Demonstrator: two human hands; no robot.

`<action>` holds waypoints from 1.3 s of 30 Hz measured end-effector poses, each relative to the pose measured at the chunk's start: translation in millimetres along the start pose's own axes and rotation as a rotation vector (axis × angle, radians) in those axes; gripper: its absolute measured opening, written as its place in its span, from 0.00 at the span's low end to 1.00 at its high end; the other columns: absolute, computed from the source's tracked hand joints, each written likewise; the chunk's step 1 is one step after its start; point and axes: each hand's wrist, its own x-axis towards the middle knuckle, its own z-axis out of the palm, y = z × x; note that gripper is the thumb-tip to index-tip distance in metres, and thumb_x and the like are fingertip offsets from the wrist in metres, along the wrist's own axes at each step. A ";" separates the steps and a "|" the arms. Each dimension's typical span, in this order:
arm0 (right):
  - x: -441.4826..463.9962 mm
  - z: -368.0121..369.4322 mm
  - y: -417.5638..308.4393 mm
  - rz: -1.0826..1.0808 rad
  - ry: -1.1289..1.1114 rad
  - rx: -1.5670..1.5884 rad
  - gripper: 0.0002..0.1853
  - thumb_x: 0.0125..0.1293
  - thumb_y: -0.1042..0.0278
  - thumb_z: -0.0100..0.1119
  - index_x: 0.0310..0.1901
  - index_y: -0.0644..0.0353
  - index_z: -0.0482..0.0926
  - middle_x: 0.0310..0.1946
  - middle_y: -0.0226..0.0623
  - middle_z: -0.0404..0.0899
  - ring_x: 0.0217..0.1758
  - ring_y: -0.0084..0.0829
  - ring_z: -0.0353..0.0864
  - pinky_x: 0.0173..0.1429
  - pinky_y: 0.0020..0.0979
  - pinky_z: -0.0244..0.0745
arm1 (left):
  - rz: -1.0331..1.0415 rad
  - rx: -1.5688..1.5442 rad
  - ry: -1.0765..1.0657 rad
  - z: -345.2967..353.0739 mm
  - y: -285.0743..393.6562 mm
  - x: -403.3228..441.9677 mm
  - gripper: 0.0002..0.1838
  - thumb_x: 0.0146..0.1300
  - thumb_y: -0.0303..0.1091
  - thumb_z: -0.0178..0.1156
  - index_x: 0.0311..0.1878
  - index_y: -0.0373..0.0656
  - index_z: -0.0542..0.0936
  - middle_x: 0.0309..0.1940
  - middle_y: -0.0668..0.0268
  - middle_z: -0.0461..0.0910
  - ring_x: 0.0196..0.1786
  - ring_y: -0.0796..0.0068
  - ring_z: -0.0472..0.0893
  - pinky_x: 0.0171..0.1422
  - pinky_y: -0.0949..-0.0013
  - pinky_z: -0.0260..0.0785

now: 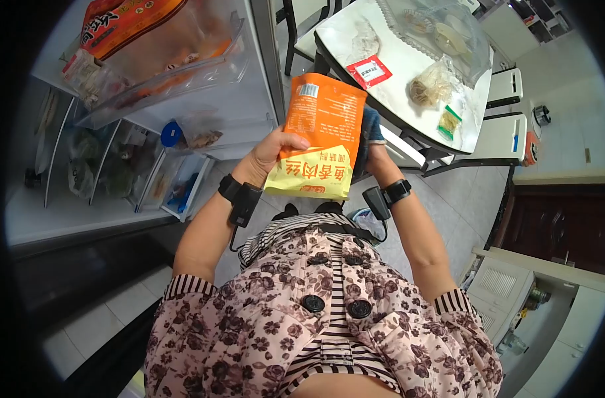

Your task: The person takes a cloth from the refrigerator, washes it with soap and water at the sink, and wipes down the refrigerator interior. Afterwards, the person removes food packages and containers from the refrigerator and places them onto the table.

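An orange and yellow food packet [325, 123] with printed characters, upside down in view, is in front of my body. My left hand [274, 154] grips its left edge, with the thumb across the front. My right hand [376, 156] is at the packet's right side, beside a dark blue cloth [368, 136]; its fingers are hidden by the cloth and the packet, so what they hold is unclear.
An open refrigerator [117, 179] with shelves and door bins of bagged food is at the left. The white table [395, 99] at the upper right holds a red packet [369, 71], plastic bags and a small green packet [449, 123]. Chairs surround it.
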 end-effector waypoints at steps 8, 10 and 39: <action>-6.9 -9.8 -12.6 0.196 -0.038 -0.060 0.24 0.62 0.47 0.53 0.50 0.58 0.74 0.44 0.37 0.77 0.44 0.31 0.77 0.47 0.34 0.76 | -0.315 -0.092 0.050 -35.5 -6.7 0.2 0.24 0.53 0.18 0.51 0.56 0.31 0.65 0.49 0.48 0.74 0.47 0.58 0.79 0.54 0.59 0.73; 5.7 -14.9 0.5 0.079 -0.317 -0.351 0.18 0.59 0.57 0.60 0.46 0.60 0.76 0.39 0.31 0.78 0.39 0.22 0.77 0.43 0.26 0.75 | -0.484 -0.242 -0.015 -42.6 -10.3 3.4 0.23 0.56 0.20 0.52 0.57 0.31 0.65 0.49 0.46 0.74 0.48 0.58 0.79 0.54 0.59 0.73; -23.3 -16.2 52.7 0.351 0.008 -0.218 0.11 0.61 0.66 0.59 0.43 0.60 0.79 0.36 0.32 0.81 0.35 0.23 0.81 0.37 0.24 0.78 | 0.347 1.443 0.691 -125.0 76.5 -77.7 0.15 0.56 0.35 0.59 0.41 0.33 0.78 0.28 0.54 0.80 0.29 0.72 0.78 0.36 0.69 0.69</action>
